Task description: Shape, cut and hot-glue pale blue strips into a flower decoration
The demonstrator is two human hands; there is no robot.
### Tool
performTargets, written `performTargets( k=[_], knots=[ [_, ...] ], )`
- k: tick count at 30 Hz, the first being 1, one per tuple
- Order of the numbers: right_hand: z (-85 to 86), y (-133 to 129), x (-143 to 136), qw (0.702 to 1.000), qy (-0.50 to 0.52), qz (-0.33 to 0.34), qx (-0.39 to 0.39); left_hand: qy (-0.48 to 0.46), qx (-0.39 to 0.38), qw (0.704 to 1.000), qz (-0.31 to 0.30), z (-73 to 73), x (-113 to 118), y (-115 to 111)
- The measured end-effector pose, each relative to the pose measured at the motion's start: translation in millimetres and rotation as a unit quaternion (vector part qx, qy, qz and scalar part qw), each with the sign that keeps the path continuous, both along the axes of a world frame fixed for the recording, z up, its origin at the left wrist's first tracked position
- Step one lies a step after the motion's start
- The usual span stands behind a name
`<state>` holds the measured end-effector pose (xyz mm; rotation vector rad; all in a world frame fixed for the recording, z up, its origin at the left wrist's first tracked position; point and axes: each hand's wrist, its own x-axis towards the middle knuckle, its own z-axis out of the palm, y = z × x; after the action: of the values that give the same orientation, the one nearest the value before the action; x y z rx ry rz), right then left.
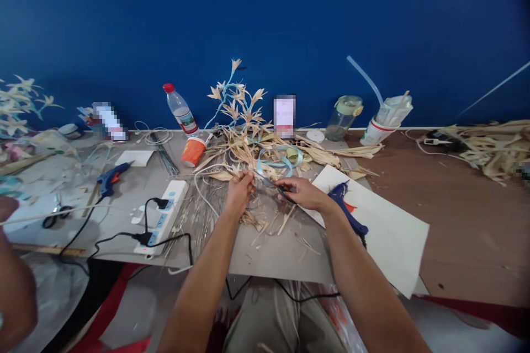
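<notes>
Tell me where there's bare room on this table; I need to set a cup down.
Free: the brown tabletop right of the white sheet, and the sheet's near half. Crowded: the husk pile ahead of both hands, and the power strip with its cords on the left.

Dried leaf pile (256, 154) at desk's (269, 253) back middle, both hands just before it. Power strip (163, 216) left of the hands; glue gun (108, 179) farther left. Second glue gun (345, 212) on paper sheet (385, 231), right. Bottle (180, 109), cup (193, 150), jar (343, 117) along back edge.
</notes>
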<state>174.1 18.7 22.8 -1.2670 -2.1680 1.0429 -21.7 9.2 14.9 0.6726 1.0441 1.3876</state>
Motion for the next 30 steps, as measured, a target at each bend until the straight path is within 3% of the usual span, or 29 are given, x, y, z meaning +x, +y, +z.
performTargets(
  k=[10,21,30],
  knots=[
    [2.2,2,6,0.997,0.055,-0.058,-0.023,0.020,0.007,0.999,0.039,-2.1,-1,2],
    [7.4,3,33,0.986,0.041,0.102,-0.127,0.018,0.003,1.000,0.009,-2.3,-2,1],
    [10.0,2,37,0.981,0.043,0.116,-0.151,0.036,-0.037,0.998,-0.042,0.9,-4,-2]
  ],
)
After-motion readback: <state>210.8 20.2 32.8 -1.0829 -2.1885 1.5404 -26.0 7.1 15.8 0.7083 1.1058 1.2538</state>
